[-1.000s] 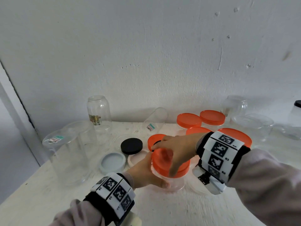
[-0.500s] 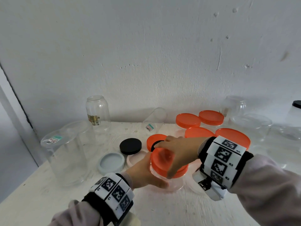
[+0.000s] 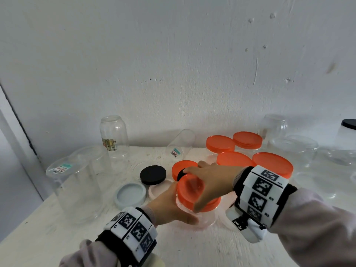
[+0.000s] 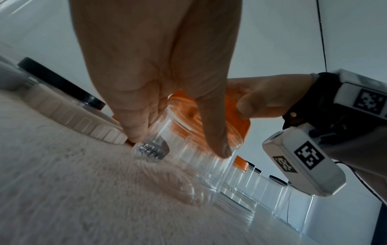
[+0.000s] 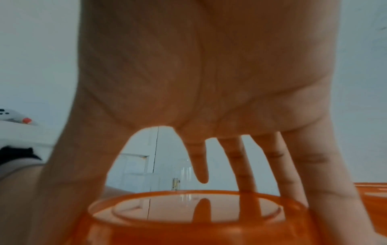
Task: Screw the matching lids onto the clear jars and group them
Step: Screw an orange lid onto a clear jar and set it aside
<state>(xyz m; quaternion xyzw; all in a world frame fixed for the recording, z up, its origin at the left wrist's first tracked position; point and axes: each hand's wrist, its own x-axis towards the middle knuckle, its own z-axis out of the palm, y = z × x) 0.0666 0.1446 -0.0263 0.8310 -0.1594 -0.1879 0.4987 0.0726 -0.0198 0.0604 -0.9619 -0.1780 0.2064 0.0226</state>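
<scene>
A short clear jar (image 3: 204, 218) stands on the white table near the middle, with an orange lid (image 3: 189, 187) on its mouth. My left hand (image 3: 171, 207) grips the jar's side from the left; the left wrist view shows its thumb and fingers (image 4: 215, 140) wrapped round the clear wall (image 4: 188, 145). My right hand (image 3: 208, 184) comes from the right and grips the lid's rim, thumb in front, fingers over the far edge. From the right wrist, the orange lid (image 5: 188, 220) fills the bottom under my spread fingers (image 5: 245, 165).
Several jars with orange lids (image 3: 271, 164) are grouped behind my right wrist. Loose lids lie to the left: black (image 3: 153, 174), grey (image 3: 130, 194), pale pink (image 3: 158, 189), orange (image 3: 183, 166). Tall clear jars (image 3: 77, 189) stand at left, more clear jars (image 3: 292, 149) at right.
My right hand has shifted slightly round the orange lid; the jar and my left hand stay in the same place.
</scene>
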